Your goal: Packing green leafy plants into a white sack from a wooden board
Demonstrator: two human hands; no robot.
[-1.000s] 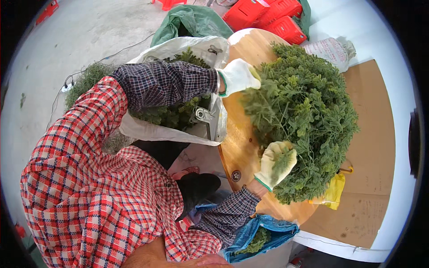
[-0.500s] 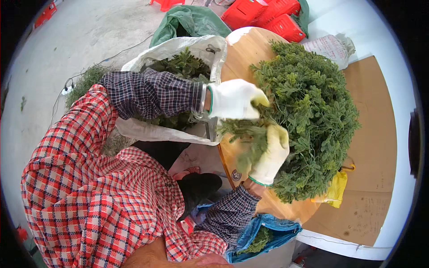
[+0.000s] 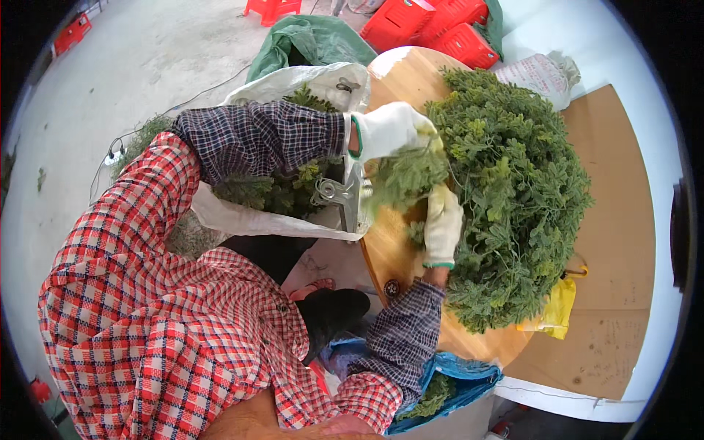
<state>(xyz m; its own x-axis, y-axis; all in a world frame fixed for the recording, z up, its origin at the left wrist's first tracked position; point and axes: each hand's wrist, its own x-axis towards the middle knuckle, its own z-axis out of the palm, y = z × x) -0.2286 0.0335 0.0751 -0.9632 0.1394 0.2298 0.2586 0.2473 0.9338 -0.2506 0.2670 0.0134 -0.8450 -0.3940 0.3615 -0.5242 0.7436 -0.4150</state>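
Observation:
Both my hands wear white gloves with green cuffs and meet over the near left part of the round wooden table (image 3: 392, 73). My left hand (image 3: 396, 132) is closed on a green leafy sprig (image 3: 409, 176), which hangs below its fingers and is slightly blurred. Just beneath, my right hand (image 3: 444, 224) is curled closed at the sprig's lower end; its fingertips are partly hidden. Right beside both hands rises a large heap of the same green foliage (image 3: 513, 198). A little more green shows left of my right wrist.
A white sack (image 3: 279, 221) of greenery, with a metal clip (image 3: 334, 192) at its edge, stands left of the table. A blue bag (image 3: 469, 372) with foliage sits below. Behind are a green sack (image 3: 315, 37) and red crates (image 3: 396, 23). A yellow pouch (image 3: 556, 308) lies by the cardboard (image 3: 609, 293).
My right hand has moved up, closer to my left. The sprig has shifted up from beside my right hand to below my left hand, which has tilted downward at the fingers.

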